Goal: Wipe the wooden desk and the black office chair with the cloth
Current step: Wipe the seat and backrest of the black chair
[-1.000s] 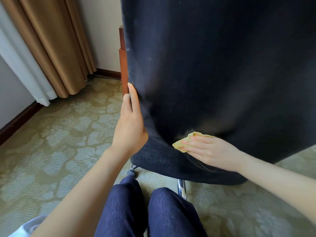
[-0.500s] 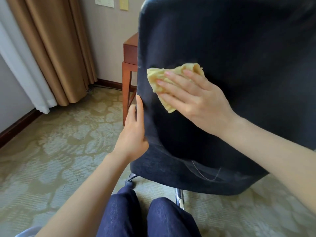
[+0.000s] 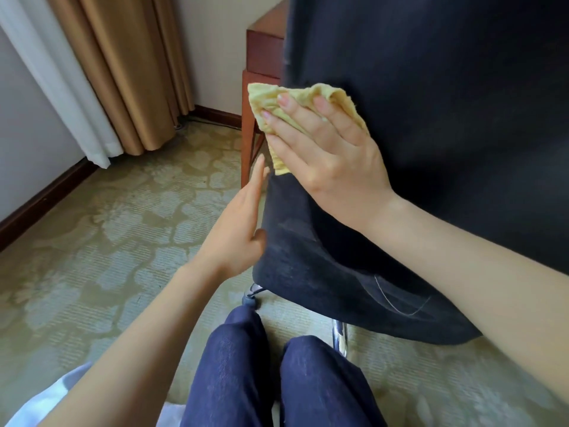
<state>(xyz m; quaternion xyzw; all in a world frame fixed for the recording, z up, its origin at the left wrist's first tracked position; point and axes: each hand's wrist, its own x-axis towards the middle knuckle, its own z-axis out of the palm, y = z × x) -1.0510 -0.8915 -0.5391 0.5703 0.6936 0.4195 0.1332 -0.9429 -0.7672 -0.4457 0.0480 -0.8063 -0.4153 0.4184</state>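
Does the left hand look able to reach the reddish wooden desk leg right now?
Probably yes: the left hand rests on the black fabric office chair's edge; the reddish wooden desk leg stands just beyond it, unobstructed.

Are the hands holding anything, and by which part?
Nothing is gripped. The right hand presses the yellow cloth flat on the chair; the left hand rests on its side edge.

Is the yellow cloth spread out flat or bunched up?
Bunched: the yellow cloth shows folds and doubled layers under the right hand, which presses it against the black office chair.
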